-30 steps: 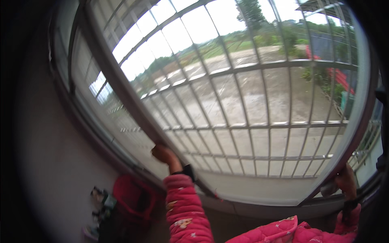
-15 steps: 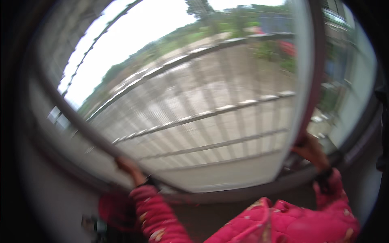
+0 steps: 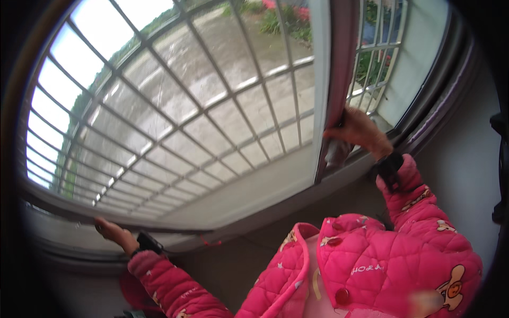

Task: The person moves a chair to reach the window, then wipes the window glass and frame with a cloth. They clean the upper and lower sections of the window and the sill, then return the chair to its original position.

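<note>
Left hand point(image 3: 115, 235) extended against, right hand point(image 3: 363, 132) curled round window frame point(image 3: 341, 63).

Just left of the right hand point(image 3: 363, 135), the upright maroon frame point(image 3: 339, 58) blocks sideways passage, and metal bars point(image 3: 207, 109) lie beyond the pane reaching toward the left hand point(image 3: 117, 236). Right of the right hand, a gap runs to the white side wall point(image 3: 411, 90), barred farther out; between and below both hands, room remains above the pink jacket point(image 3: 382, 254).
</note>
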`<state>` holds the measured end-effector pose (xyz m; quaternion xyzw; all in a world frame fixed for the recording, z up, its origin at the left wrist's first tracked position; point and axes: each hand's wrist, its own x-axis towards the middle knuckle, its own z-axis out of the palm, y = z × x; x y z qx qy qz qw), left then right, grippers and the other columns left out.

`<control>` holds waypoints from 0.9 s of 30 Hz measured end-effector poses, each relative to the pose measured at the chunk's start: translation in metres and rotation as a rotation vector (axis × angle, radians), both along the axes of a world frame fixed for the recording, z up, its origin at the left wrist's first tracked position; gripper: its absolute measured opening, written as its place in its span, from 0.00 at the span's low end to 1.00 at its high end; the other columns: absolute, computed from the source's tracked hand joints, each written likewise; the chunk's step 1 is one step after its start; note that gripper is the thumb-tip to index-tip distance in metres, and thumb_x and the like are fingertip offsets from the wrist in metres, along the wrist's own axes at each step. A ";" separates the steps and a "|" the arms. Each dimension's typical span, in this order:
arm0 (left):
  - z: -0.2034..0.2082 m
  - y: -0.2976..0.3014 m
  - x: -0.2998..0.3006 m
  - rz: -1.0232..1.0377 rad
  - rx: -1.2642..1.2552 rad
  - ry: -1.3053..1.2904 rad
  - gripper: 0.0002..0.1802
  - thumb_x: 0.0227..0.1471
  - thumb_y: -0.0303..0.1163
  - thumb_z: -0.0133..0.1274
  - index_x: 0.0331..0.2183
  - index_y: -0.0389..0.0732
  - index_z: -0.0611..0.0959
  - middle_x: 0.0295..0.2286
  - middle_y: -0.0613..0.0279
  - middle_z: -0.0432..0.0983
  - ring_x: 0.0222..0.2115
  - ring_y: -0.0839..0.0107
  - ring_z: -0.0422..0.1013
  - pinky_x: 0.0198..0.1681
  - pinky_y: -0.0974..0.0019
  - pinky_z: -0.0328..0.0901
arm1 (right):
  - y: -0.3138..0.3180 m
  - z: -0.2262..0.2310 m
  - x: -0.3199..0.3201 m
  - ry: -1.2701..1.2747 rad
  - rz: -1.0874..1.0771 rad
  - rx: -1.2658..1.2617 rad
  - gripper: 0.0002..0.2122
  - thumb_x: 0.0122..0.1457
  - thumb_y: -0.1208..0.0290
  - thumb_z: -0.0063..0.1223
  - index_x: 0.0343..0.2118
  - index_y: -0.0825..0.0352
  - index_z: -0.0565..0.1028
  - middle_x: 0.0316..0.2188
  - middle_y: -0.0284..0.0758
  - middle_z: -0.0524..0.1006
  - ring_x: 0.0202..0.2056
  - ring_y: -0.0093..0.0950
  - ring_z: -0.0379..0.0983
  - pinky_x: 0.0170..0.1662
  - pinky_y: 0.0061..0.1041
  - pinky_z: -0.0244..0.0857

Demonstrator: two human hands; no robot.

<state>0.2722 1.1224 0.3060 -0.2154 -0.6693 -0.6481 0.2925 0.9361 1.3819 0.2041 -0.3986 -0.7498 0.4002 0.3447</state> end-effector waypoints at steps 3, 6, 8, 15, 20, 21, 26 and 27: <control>0.003 -0.004 -0.006 -0.031 -0.068 -0.059 0.37 0.59 0.52 0.47 0.54 0.28 0.68 0.57 0.49 0.63 0.55 0.62 0.62 0.59 0.62 0.55 | -0.006 0.002 0.001 -0.175 -0.135 0.077 0.30 0.44 0.60 0.69 0.48 0.68 0.69 0.37 0.44 0.79 0.41 0.38 0.77 0.43 0.33 0.69; 0.010 0.005 -0.008 0.015 -0.166 0.055 0.37 0.59 0.55 0.45 0.52 0.29 0.70 0.52 0.41 0.67 0.53 0.53 0.65 0.56 0.58 0.59 | -0.013 0.003 0.005 -0.130 -0.165 0.147 0.30 0.44 0.58 0.68 0.48 0.69 0.69 0.37 0.44 0.79 0.41 0.39 0.77 0.44 0.33 0.69; 0.011 0.013 -0.003 0.070 -0.159 0.006 0.37 0.59 0.56 0.45 0.52 0.29 0.70 0.51 0.39 0.68 0.52 0.51 0.66 0.56 0.57 0.60 | -0.016 0.000 0.011 -0.122 -0.222 0.167 0.30 0.45 0.58 0.68 0.49 0.69 0.69 0.34 0.42 0.79 0.38 0.38 0.77 0.41 0.32 0.69; 0.006 0.020 0.025 -0.038 -0.127 -0.007 0.39 0.60 0.55 0.44 0.56 0.28 0.64 0.56 0.44 0.62 0.54 0.56 0.63 0.59 0.60 0.56 | 0.009 -0.058 0.044 0.160 -0.275 -0.117 0.24 0.54 0.56 0.62 0.46 0.69 0.72 0.25 0.25 0.71 0.27 0.16 0.67 0.30 0.16 0.62; -0.054 0.009 0.043 -0.079 -0.191 -0.147 0.28 0.59 0.43 0.48 0.50 0.27 0.71 0.49 0.48 0.70 0.43 0.60 0.69 0.49 0.62 0.62 | 0.008 -0.176 0.096 0.757 -0.416 -0.863 0.18 0.61 0.54 0.52 0.35 0.69 0.75 0.26 0.31 0.77 0.26 0.22 0.74 0.32 0.22 0.70; -0.079 0.005 0.053 -0.074 -0.198 -0.251 0.25 0.57 0.40 0.52 0.49 0.30 0.72 0.44 0.52 0.72 0.37 0.66 0.69 0.40 0.65 0.65 | 0.001 -0.203 0.107 0.885 -0.346 -0.938 0.17 0.62 0.56 0.51 0.34 0.69 0.76 0.28 0.33 0.78 0.27 0.24 0.76 0.33 0.24 0.71; -0.184 0.008 0.130 -0.330 -0.163 -0.765 0.17 0.56 0.32 0.48 0.48 0.44 0.74 0.35 0.64 0.70 0.35 0.72 0.66 0.37 0.64 0.67 | -0.023 -0.308 0.156 1.038 -0.501 -1.222 0.12 0.60 0.62 0.52 0.35 0.68 0.77 0.29 0.37 0.81 0.26 0.30 0.77 0.34 0.30 0.73; -0.194 0.013 0.148 -0.370 -0.207 -0.813 0.15 0.55 0.31 0.49 0.46 0.44 0.75 0.35 0.64 0.71 0.34 0.72 0.68 0.37 0.64 0.67 | -0.025 -0.321 0.162 1.110 -0.429 -1.234 0.11 0.58 0.66 0.52 0.35 0.69 0.77 0.28 0.38 0.81 0.27 0.32 0.77 0.35 0.33 0.73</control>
